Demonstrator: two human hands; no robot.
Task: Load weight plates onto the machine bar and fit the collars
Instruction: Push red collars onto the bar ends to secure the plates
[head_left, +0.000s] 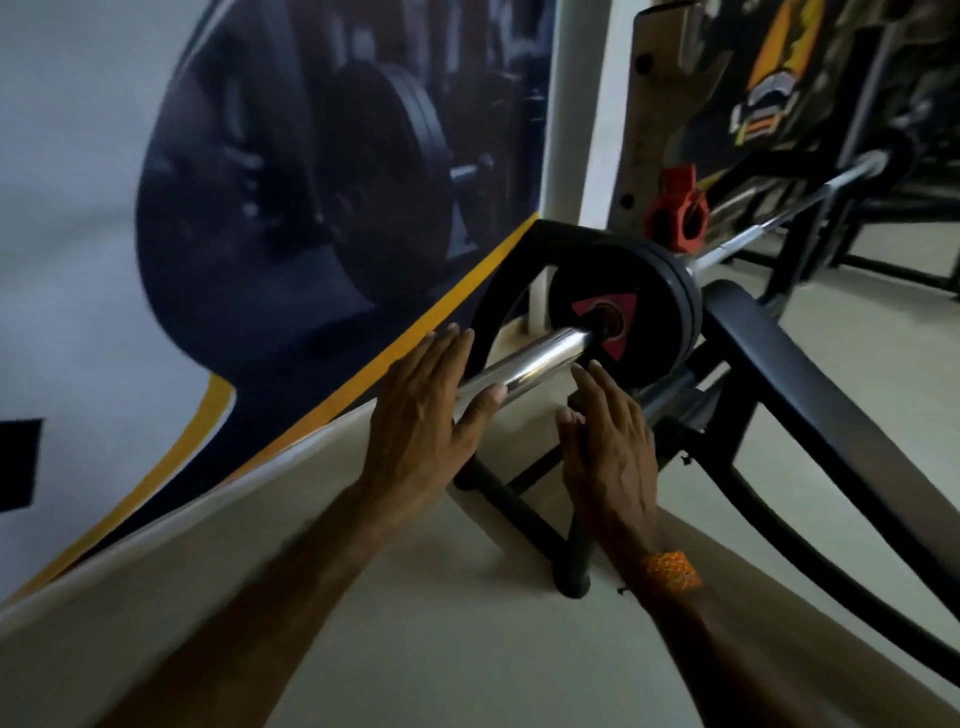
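A chrome bar sleeve (540, 356) points toward me, and black weight plates (649, 291) with a red mark at the hub sit pushed up on it. My left hand (421, 421) hovers flat beside the near end of the sleeve, fingers spread, thumb tip touching the chrome. On the other side of the sleeve, my right hand (608, 447) is also flat with fingers apart, just short of the plates. Neither hand holds anything. A red-orange collar (678, 208) sits behind the plates, near the upright post.
A wall banner (260, 208) printed with gym plates runs close along the left. The black machine frame (789, 395) curves along the right, with its feet (571, 582) on the pale floor below my hands. The thin bar shaft (779, 218) extends away to the upper right.
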